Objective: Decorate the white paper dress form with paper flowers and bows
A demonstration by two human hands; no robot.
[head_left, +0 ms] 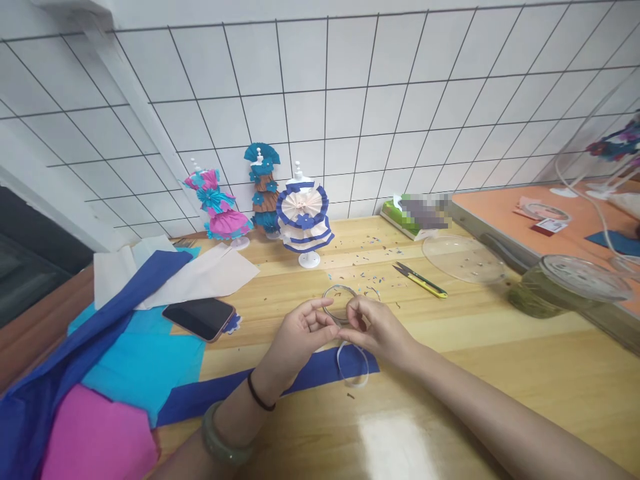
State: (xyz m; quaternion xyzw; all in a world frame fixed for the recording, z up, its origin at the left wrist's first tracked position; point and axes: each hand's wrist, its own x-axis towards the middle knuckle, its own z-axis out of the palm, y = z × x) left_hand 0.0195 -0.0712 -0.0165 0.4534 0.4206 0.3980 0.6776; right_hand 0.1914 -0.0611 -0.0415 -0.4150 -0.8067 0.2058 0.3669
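Note:
My left hand (300,333) and my right hand (377,328) meet over the wooden table (450,373), both pinched on a roll of clear tape (338,301). A loose loop of the tape strip (353,367) hangs down from my fingers. It dangles over a dark blue paper strip (240,390) lying on the table under my hands. My left wrist wears a black band and a green bangle.
A phone (199,317) lies left on blue, cyan and pink paper sheets (120,373). Three small mannequins in paper dresses (303,217) stand at the back. Scissors (419,279), a clear lid (464,259) and a glass jar (560,287) lie to the right. A tiled wall is behind.

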